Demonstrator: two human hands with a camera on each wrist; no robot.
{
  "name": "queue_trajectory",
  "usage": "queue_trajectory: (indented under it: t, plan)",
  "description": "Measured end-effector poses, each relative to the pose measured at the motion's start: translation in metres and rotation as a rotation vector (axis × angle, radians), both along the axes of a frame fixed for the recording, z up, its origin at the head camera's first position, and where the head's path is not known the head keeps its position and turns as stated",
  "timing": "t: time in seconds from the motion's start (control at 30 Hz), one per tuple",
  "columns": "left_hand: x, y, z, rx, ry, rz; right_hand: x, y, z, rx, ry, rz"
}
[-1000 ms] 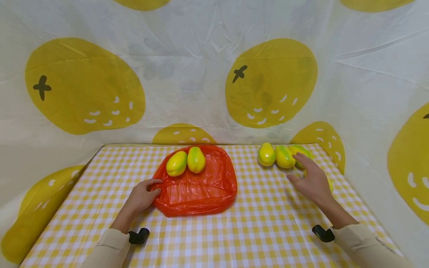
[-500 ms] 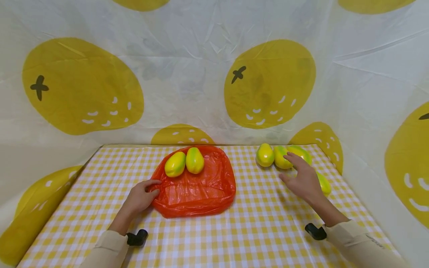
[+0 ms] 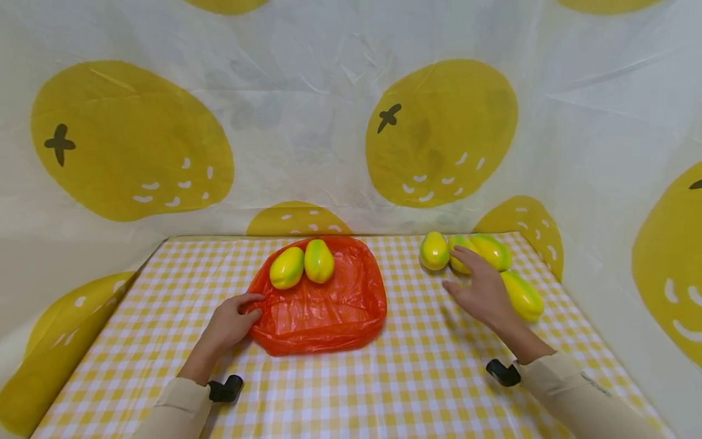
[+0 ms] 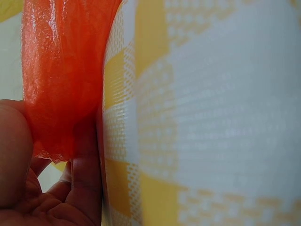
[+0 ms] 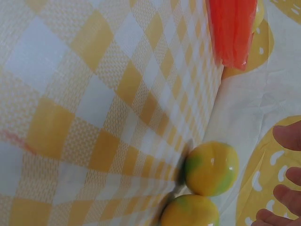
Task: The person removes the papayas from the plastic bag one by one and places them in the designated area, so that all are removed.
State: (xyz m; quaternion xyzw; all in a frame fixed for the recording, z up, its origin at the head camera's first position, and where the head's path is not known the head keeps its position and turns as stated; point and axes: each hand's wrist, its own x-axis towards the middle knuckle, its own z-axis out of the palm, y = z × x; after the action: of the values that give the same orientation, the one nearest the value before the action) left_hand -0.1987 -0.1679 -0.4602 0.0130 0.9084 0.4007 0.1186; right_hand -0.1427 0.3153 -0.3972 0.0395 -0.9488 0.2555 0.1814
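A red plastic bag (image 3: pixel 329 311) lies opened out with a rolled rim on the left half of the table. My left hand (image 3: pixel 227 320) grips its left edge; in the left wrist view the red film (image 4: pixel 70 70) passes between thumb (image 4: pixel 14 150) and fingers. Two glossy yellow-green papayas (image 3: pixel 287 268) rest side by side in the bag's far left part. My right hand (image 3: pixel 482 296) hovers with spread fingers, holding nothing, in front of several more papayas (image 3: pixel 435 251). In the head view it overlaps one papaya (image 3: pixel 459 244); the nearest papaya (image 3: pixel 523 297) lies beside the wrist.
A yellow-and-white checked cloth (image 3: pixel 406 378) covers the table. A pale curtain (image 3: pixel 307 122) printed with large yellow fruit hangs along the back and sides. The fruits at right lie near the table's far right corner.
My right hand has moved left across the fruits, uncovering the nearest papaya at right. The left hand, the bag and the two papayas in it stay in place.
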Motion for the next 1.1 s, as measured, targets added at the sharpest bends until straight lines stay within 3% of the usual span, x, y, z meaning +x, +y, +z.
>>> queue_trajectory:
  t: [0.57, 1.1]
  plan:
    - [0.000, -0.001, -0.002, 0.001, -0.002, -0.002, -0.004, -0.015, -0.004, 0.000, -0.092, -0.013]
    - [0.000, -0.002, -0.001, 0.004, 0.006, -0.019, -0.008, -0.036, -0.010, -0.067, -0.055, 0.031]
